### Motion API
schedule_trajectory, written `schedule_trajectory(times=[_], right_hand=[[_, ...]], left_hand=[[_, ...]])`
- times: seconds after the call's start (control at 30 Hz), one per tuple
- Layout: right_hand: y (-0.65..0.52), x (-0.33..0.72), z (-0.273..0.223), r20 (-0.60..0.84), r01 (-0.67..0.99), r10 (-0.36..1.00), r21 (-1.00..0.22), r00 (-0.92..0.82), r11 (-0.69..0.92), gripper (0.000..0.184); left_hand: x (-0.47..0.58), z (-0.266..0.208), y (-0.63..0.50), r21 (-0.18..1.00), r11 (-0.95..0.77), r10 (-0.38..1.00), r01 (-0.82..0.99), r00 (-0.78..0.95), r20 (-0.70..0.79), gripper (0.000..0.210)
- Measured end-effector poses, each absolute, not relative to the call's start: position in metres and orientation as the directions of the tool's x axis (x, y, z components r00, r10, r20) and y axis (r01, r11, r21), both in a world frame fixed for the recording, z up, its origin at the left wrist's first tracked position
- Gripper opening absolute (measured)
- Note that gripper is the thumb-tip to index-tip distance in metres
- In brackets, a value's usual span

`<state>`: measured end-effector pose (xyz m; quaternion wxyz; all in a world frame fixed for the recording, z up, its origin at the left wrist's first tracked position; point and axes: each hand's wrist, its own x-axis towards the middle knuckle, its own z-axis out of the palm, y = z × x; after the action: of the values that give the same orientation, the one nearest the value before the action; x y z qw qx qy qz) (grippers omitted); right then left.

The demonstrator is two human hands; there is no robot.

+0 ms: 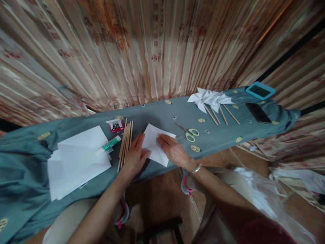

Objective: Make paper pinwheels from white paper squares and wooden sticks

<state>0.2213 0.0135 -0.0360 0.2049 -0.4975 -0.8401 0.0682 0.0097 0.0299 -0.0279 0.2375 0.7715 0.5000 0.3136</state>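
Note:
A square sheet of white paper (156,146) lies on the cloth-covered table in front of me, one corner towards the far side. My left hand (136,154) rests at its left corner, thumb spread away from the stretched fingers. On the sheet's right half my right hand (175,150) lies with its fingers extended and close together; a silver bangle circles that wrist. Just left of my left hand is a bundle of wooden sticks (124,145). Scissors (190,133) with green handles lie to the right of the sheet, apart from my right hand.
White sheets (78,166) are stacked at left, a green glue stick (111,143) on their edge. A small red box (116,125) of metal bits stands behind. Several paper pinwheels (209,100) on sticks lie at back right, near a black phone (258,113) and a blue-framed device (260,90).

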Motion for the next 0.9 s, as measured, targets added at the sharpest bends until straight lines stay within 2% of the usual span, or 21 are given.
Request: schedule_trajectory(times=[0.1,0.2,0.3,0.37,0.47,0.57,0.7,0.9], right_hand=[[0.011,0.222,-0.037,0.306,0.832,0.893,-0.353,-0.329,0.428,0.044],[0.013,0.226,-0.035,0.323,0.862,0.934,-0.418,-0.152,0.286,0.058],[0.023,0.236,-0.027,0.272,0.821,0.962,-0.543,-0.028,0.177,0.069],[0.030,0.244,-0.020,0.195,0.747,0.981,-0.651,-0.003,0.132,0.060],[0.040,0.253,-0.013,0.045,0.531,0.999,-0.846,-0.024,0.051,0.041],[0.046,0.257,-0.010,-0.002,0.247,1.000,-0.969,-0.001,-0.001,0.039],[0.051,0.258,-0.003,-0.022,-0.010,0.996,-1.000,0.084,-0.022,0.047],[0.056,0.264,0.013,-0.018,-0.169,0.974,-0.985,0.225,0.021,0.051]], left_hand=[[0.009,-0.022,0.033,0.930,-0.160,0.986,0.332,0.106,0.131,0.072],[0.010,-0.014,0.032,0.997,0.049,0.999,0.065,0.007,-0.050,0.069],[0.013,-0.009,0.030,0.989,0.141,0.990,-0.032,0.005,-0.141,0.050],[0.015,-0.006,0.028,0.984,0.161,0.987,-0.073,-0.007,-0.162,0.043],[0.019,0.000,0.026,0.955,0.217,0.972,-0.202,-0.048,-0.231,0.041],[0.022,0.009,0.023,0.878,0.285,0.951,-0.384,0.003,-0.308,0.040],[0.026,0.021,0.013,0.787,0.346,0.937,-0.511,0.138,-0.322,0.033],[0.033,0.031,0.004,0.649,0.414,0.895,-0.638,0.156,-0.417,0.014]])
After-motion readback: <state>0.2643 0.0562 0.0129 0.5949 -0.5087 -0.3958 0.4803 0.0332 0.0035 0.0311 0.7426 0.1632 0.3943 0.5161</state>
